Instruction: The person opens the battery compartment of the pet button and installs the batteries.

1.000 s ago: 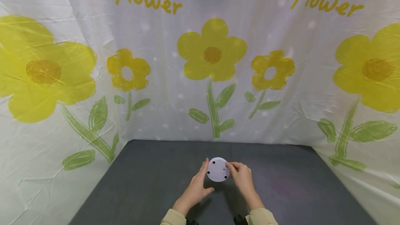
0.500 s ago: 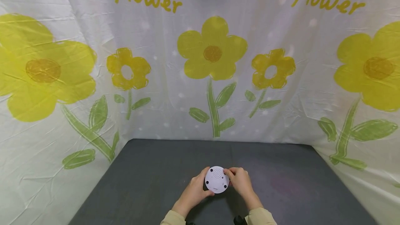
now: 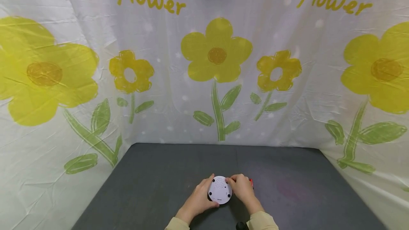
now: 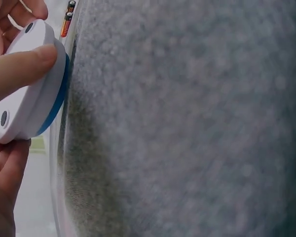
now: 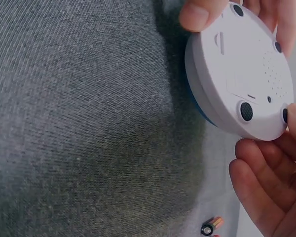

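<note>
A round white device (image 3: pixel 219 191) is held bottom side up, its underside bearing black rubber feet, a patch of small holes and a cover outline. A blue band (image 4: pixel 55 111) runs round its lower side in the left wrist view. My left hand (image 3: pixel 199 197) grips it from the left, thumb on the near edge and fingers round the far side. My right hand (image 3: pixel 242 188) pinches its right edge, thumb beside a rubber foot and fingers under the rim, as the right wrist view shows. Batteries (image 4: pixel 67 22) lie on the table just past my right hand.
The dark grey table (image 3: pixel 153 173) spreads round both hands. White curtains (image 3: pixel 169 81) printed with yellow flowers enclose its back and sides. A battery (image 5: pixel 212 225) also shows low in the right wrist view.
Both hands have brought the device down and nearer to me. My left thumb, earlier apart from it, now lies on its near edge. Red batteries have come into sight beside my right hand.
</note>
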The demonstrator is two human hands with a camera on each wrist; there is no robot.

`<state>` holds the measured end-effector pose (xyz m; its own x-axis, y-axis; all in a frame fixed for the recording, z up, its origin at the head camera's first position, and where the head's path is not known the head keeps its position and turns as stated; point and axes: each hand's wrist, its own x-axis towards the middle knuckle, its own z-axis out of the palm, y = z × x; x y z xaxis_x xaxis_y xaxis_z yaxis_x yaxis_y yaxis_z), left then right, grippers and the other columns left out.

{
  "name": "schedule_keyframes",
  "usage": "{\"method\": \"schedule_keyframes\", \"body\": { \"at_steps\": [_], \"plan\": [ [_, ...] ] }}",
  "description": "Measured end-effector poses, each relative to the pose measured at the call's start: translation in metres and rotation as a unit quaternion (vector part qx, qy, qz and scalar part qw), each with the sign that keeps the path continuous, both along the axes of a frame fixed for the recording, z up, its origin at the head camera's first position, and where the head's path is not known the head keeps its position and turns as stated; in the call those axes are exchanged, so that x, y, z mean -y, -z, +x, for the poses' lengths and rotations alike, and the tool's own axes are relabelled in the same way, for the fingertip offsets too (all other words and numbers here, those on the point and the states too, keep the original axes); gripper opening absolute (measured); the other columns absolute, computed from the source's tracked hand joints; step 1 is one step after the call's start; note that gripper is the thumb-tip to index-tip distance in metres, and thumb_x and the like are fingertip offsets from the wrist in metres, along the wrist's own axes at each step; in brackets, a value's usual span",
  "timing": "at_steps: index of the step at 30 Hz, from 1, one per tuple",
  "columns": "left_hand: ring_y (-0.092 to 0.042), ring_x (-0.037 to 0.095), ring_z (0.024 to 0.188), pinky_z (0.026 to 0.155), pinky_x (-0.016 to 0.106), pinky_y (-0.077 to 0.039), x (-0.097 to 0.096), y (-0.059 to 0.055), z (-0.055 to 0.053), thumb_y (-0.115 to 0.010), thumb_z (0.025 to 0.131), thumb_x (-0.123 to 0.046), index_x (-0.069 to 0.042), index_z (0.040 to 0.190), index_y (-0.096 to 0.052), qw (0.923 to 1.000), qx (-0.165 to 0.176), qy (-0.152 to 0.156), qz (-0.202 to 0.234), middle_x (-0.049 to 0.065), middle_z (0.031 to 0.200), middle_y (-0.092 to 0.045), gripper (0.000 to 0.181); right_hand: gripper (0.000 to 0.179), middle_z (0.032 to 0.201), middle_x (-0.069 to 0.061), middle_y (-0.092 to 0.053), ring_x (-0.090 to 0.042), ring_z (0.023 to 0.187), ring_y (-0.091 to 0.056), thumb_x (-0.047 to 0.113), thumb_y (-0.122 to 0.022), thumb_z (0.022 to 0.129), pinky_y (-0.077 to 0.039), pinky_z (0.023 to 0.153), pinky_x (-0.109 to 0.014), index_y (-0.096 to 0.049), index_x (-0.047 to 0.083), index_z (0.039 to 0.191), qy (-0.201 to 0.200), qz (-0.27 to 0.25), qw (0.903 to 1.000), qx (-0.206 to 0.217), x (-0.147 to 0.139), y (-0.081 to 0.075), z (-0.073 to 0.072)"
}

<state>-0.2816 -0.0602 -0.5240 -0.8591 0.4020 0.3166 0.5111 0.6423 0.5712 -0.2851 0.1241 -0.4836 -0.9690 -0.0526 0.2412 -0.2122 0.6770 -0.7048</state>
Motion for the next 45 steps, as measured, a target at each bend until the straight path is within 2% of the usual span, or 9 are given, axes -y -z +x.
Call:
{"method": "schedule_keyframes", "body": {
  "at_steps": [5, 11, 17, 20, 23, 27, 35, 38, 45],
  "plan": [
    [-0.043, 0.029, 0.121, 0.096, 0.045, -0.038, 0.001, 0.004, -0.006, -0.087, 0.059, -0.029, -0.004, 0.141, -0.034, 0.9985, 0.028, 0.031, 0.036, 0.012, 0.136, -0.044, 0.101, 0.014, 0.065, -0.001, -0.059, -0.01, 0.052, -0.05, 0.014, -0.065, 0.086, -0.041, 0.047, -0.026, -0.071, 0.003, 0.079, -0.013, 0.0, 0.9998, -0.011, -0.003, 0.008, -0.002],
    [-0.037, 0.026, 0.127, 0.1, 0.045, -0.033, 0.003, 0.013, -0.011, -0.087, 0.058, -0.034, -0.007, 0.144, -0.031, 0.9919, 0.075, 0.045, 0.092, 0.009, 0.142, -0.038, 0.106, 0.009, 0.081, -0.008, -0.066, -0.018, 0.073, -0.058, 0.006, -0.065, 0.084, -0.049, 0.061, -0.032, -0.071, -0.001, 0.088, -0.058, 0.013, 0.9977, -0.034, -0.006, 0.014, -0.003],
    [-0.042, 0.024, 0.121, 0.096, 0.045, -0.037, 0.001, 0.021, -0.012, -0.087, 0.058, -0.038, -0.008, 0.142, -0.034, 0.9886, 0.065, 0.038, 0.131, 0.01, 0.138, -0.042, 0.103, 0.027, 0.092, -0.012, -0.063, -0.023, 0.083, -0.058, 0.006, -0.068, 0.082, -0.05, 0.069, -0.036, -0.065, -0.006, 0.106, -0.089, 0.019, 0.9946, -0.048, -0.007, 0.017, 0.002],
    [-0.044, 0.025, 0.119, 0.094, 0.046, -0.038, 0.001, 0.023, -0.012, -0.086, 0.058, -0.039, -0.007, 0.141, -0.035, 0.9882, 0.062, 0.031, 0.136, 0.01, 0.137, -0.042, 0.103, 0.036, 0.1, -0.01, -0.059, -0.023, 0.089, -0.056, 0.008, -0.072, 0.079, -0.049, 0.075, -0.038, -0.062, -0.003, 0.112, -0.105, 0.045, 0.9892, -0.092, -0.007, 0.02, 0.008],
    [-0.044, 0.026, 0.118, 0.093, 0.047, -0.038, 0.001, 0.023, -0.012, -0.086, 0.059, -0.04, -0.008, 0.142, -0.034, 0.9874, 0.071, 0.029, 0.138, 0.011, 0.138, -0.041, 0.103, 0.028, 0.101, -0.007, -0.06, -0.02, 0.093, -0.055, 0.01, -0.075, 0.076, -0.049, 0.078, -0.037, -0.067, 0.003, 0.101, -0.134, 0.104, 0.9685, -0.182, -0.008, 0.022, 0.013],
    [-0.043, 0.029, 0.119, 0.092, 0.051, -0.037, 0.001, 0.021, -0.014, -0.085, 0.061, -0.04, -0.009, 0.143, -0.033, 0.9855, 0.088, 0.029, 0.142, 0.012, 0.14, -0.039, 0.102, 0.013, 0.093, -0.001, -0.063, -0.014, 0.088, -0.055, 0.013, -0.078, 0.072, -0.049, 0.075, -0.031, -0.071, 0.011, 0.082, -0.185, 0.176, 0.9214, -0.293, -0.008, 0.022, 0.014],
    [-0.044, 0.032, 0.118, 0.091, 0.052, -0.038, 0.001, 0.018, -0.015, -0.086, 0.059, -0.042, -0.007, 0.142, -0.035, 0.9878, 0.084, 0.018, 0.13, 0.014, 0.138, -0.041, 0.104, 0.011, 0.084, 0.005, -0.063, -0.01, 0.077, -0.053, 0.018, -0.079, 0.069, -0.046, 0.071, -0.022, -0.069, 0.016, 0.074, -0.226, 0.272, 0.8559, -0.377, -0.005, 0.02, 0.011],
    [-0.044, 0.033, 0.118, 0.091, 0.051, -0.038, 0.001, 0.017, -0.015, -0.086, 0.058, -0.042, -0.005, 0.142, -0.036, 0.9889, 0.081, 0.016, 0.124, 0.015, 0.137, -0.042, 0.104, 0.01, 0.079, 0.007, -0.061, -0.011, 0.074, -0.052, 0.019, -0.078, 0.069, -0.046, 0.07, -0.023, -0.068, 0.018, 0.071, -0.228, 0.301, 0.8379, -0.394, -0.004, 0.019, 0.009],
    [-0.049, 0.027, 0.114, 0.09, 0.044, -0.042, 0.0, 0.016, -0.015, -0.085, 0.058, -0.045, -0.003, 0.14, -0.037, 0.9919, 0.066, 0.008, 0.108, 0.014, 0.134, -0.047, 0.104, 0.013, 0.07, 0.008, -0.058, -0.01, 0.067, -0.05, 0.02, -0.078, 0.068, -0.045, 0.061, -0.023, -0.067, 0.017, 0.065, -0.232, 0.341, 0.8136, -0.41, 0.0, 0.013, 0.007]
  ]
}}
